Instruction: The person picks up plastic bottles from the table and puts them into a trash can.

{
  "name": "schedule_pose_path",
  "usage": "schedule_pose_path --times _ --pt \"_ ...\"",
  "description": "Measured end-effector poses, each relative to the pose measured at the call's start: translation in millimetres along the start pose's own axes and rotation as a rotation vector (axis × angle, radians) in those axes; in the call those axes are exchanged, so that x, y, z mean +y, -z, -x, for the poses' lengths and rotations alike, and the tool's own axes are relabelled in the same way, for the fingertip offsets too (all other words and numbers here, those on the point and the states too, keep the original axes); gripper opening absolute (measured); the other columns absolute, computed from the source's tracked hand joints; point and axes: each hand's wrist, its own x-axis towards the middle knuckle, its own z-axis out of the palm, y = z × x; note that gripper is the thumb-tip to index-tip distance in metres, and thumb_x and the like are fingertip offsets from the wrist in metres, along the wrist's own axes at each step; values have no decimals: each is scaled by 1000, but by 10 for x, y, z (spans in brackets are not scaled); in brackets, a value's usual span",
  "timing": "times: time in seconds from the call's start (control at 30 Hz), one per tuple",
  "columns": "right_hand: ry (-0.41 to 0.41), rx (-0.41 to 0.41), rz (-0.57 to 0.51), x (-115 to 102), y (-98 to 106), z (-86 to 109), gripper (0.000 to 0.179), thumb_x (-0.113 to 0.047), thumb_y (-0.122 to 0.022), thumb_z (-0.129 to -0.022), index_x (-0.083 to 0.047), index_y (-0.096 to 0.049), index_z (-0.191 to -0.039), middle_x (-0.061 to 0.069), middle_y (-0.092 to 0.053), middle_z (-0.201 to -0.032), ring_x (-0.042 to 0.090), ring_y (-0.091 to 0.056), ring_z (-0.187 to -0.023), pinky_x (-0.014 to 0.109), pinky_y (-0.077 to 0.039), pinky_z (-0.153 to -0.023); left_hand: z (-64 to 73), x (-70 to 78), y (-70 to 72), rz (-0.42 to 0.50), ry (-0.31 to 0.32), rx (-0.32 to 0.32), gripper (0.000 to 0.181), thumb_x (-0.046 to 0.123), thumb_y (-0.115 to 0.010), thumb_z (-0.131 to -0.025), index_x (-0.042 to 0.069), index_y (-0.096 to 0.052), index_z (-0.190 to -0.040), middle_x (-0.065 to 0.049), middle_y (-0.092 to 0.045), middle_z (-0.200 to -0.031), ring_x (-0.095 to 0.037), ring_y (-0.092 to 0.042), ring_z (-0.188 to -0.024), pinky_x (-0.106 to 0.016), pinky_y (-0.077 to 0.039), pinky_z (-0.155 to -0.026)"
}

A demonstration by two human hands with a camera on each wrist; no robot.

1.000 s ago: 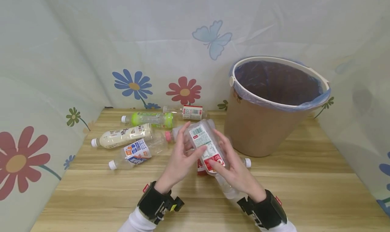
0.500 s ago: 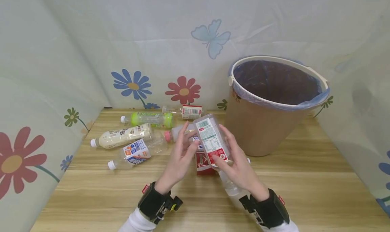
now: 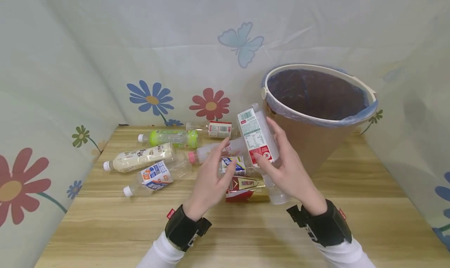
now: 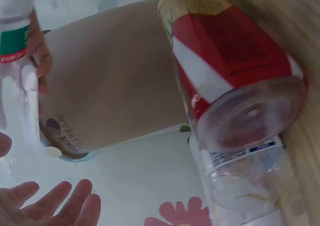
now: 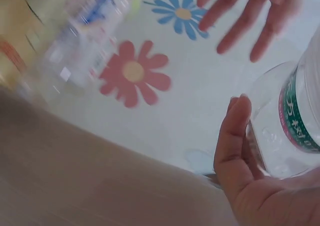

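My right hand grips a clear plastic bottle with a white-and-red barcode label, tilted and raised beside the bin. In the right wrist view the same bottle shows a green band, its top cut off by the frame edge. My left hand is apart from it, fingers extended with nothing in them. Below and between the hands lies a red-and-gold bottle, large in the left wrist view. Behind it is a bottle with a blue-and-white label. Another clear bottle is partly hidden by my right hand.
A brown bin with a blue liner bag stands at the back right. On the wooden table to the left lie a cream bottle, a green-labelled bottle, a pink-capped bottle and several others. Flowered cloth surrounds the table.
My right hand has carried the clear bottle up and to the right, nearer the bin. My left hand, earlier close beside the bottle, is now farther from it. The red-and-gold bottle shows more.
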Motion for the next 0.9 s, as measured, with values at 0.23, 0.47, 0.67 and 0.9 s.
schedule_pose_path --times 0.23,0.47,0.67,0.9 --pt "22 64 102 -309 354 -326 79 -15 -65 -87 -28 -19 -150 15 -52 -116 23 -56 -87 28 -55 -56 -207 123 -53 -174 -134 34 54 29 -50 -95 14 -37 -145 -4 -43 -144 -17 -43 -128 -40 -40 -103" --pt "-47 141 185 -528 748 -669 71 -27 -59 -91 -33 -18 -149 12 -53 -115 20 -56 -86 17 -51 -57 -456 267 -206 -278 -261 12 54 26 -51 -94 9 -38 -143 -10 -41 -144 -22 -40 -130 -38 -36 -107" --pt "-198 183 224 -541 1051 -922 71 -35 -51 -93 -34 -8 -149 10 -43 -120 23 -53 -92 29 -47 -68 -703 447 -328 -410 -353 18 59 29 -53 -91 12 -35 -145 -10 -37 -147 -25 -38 -129 -36 -36 -106" --pt "-308 216 218 -426 1268 -1138 75 -35 -48 -93 -34 2 -149 13 -36 -134 28 -51 -110 46 -47 -88 -943 610 -428 -530 -447 25 65 28 -54 -89 16 -29 -149 -8 -23 -154 -28 -22 -139 -39 -23 -113"
